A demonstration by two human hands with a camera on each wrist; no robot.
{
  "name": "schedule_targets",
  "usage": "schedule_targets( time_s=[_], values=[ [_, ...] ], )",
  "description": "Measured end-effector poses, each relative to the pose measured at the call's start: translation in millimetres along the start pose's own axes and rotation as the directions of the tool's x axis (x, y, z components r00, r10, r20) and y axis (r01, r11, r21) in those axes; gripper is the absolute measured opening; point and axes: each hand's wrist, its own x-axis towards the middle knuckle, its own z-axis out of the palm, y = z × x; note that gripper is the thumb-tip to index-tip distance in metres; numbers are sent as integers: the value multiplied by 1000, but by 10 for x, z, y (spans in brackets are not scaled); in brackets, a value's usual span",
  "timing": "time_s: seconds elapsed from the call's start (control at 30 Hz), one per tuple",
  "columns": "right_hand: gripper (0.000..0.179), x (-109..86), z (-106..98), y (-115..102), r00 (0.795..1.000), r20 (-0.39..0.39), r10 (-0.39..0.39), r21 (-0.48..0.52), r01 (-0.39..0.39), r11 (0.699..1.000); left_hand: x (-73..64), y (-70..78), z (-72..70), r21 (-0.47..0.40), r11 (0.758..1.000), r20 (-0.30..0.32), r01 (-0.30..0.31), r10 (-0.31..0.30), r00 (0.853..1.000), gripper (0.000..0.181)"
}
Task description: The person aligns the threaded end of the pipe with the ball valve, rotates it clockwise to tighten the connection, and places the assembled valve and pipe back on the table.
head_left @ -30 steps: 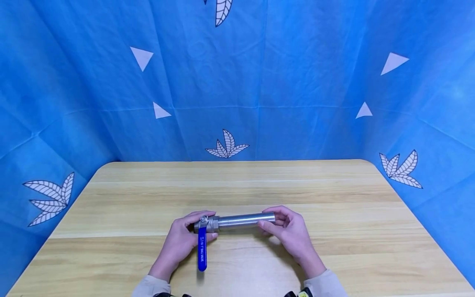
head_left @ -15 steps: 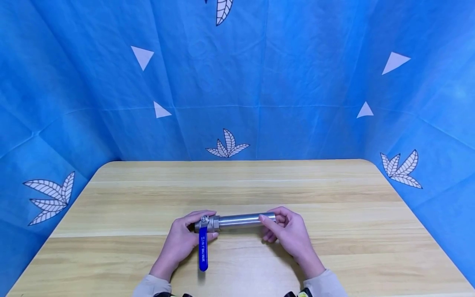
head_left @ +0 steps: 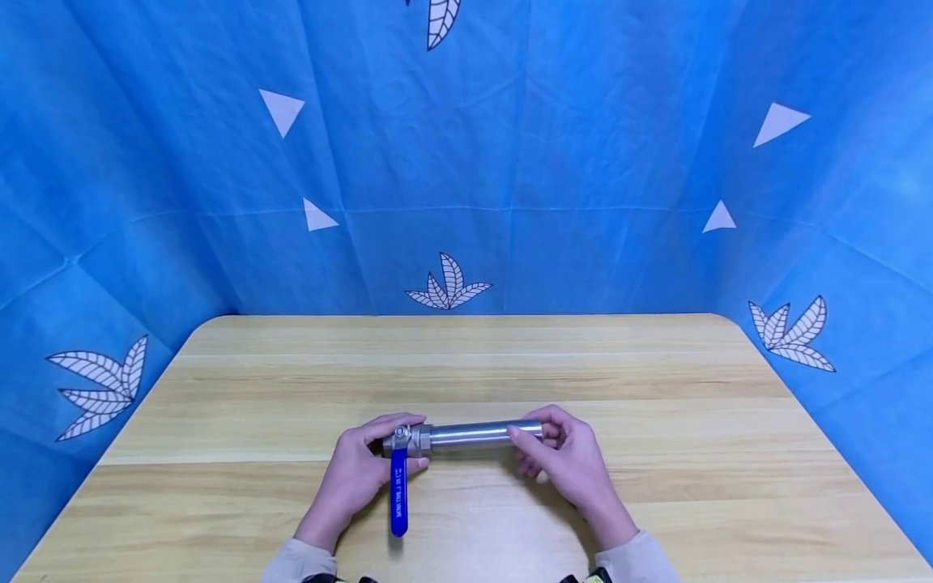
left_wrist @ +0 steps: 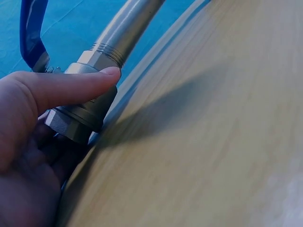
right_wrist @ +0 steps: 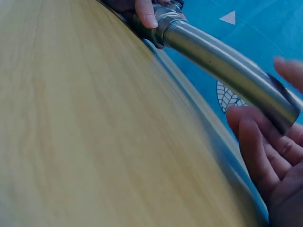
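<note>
A steel ball valve (head_left: 419, 439) with a blue lever handle (head_left: 398, 494) lies in my left hand (head_left: 353, 470), thumb on the near side and fingers on the far side. The lever points toward me. From the valve's right side runs a plain metal pipe (head_left: 470, 434); the left wrist view shows threads on the pipe (left_wrist: 130, 26) where it enters the hex end of the valve (left_wrist: 80, 111). My right hand (head_left: 576, 461) holds the pipe's free end, thumb over the top and fingers curled beneath. The right wrist view shows the pipe's open end (right_wrist: 291, 118) between thumb and fingers.
Both hands work low over a wooden table (head_left: 466, 364), near its front. A blue curtain (head_left: 408, 162) with white leaf and triangle prints encloses the back and sides. Shadows of the hands fall on the wood.
My right thumb has shifted from the pipe's near side up onto its top, while the fingers below have moved nearer me. The left hand and valve stay in place.
</note>
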Motion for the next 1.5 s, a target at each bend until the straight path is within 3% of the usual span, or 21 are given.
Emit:
schedule_targets(
  time_s=[0.17,0.87,1.0,1.23,1.5],
  values=[
    [48,-7,-32,25,994,67,-84,56,80,995,-3,-4,-9,-8,1000,4,27,-27,1000,52],
    [48,-10,-37,55,972,55,-227,81,222,972,-18,18,-33,-56,996,40,63,-61,997,54],
    [46,-10,-32,55,974,44,-221,79,217,973,-18,20,-30,-45,997,36,58,-57,998,53],
    [43,-17,2,15,991,-21,-130,56,131,990,-8,14,-21,-34,999,25,36,-35,999,53],
    [44,-15,35,-18,997,-53,-51,55,54,997,-10,19,-14,9,1000,13,20,-21,1000,54]
  ],
)
